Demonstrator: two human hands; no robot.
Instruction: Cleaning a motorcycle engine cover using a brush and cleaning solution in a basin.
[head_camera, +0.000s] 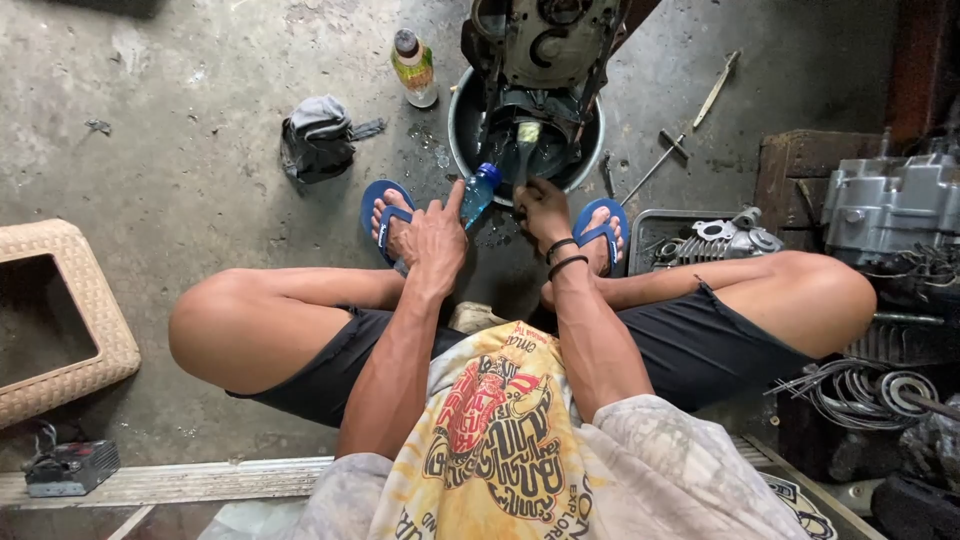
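Squatting on the concrete floor (180, 160) here, knees spread wide, black shorts and a yellow printed shirt closest to the camera. Both forearms reach forward between the knees.

The left hand (432, 240) is wrapped around a small clear plastic bottle with a blue cap (478, 194), tipped neck-first toward the metal basin (462, 128). The right hand (543, 210), with two black bands on the wrist, is closed on the handle of a brush (526, 150) whose pale bristles sit right against the underside of the engine block (545, 60). The engine block stands in the basin, which looks wet and dark inside.

Blue flip-flops (384, 205) are on both feet, just beside the basin on either side.

Off to the right there's a grey tray with a cylinder part (722, 238) in it, and another engine casing (885, 205) beyond that, plus a coil of cables (860, 392) lower down. On the left, a woven beige stool (75, 320) turned on its side. Further out: a dark crumpled rag (318, 140), a bottle of yellowish liquid (414, 68), and a couple of long tools (716, 88) lying on the floor.
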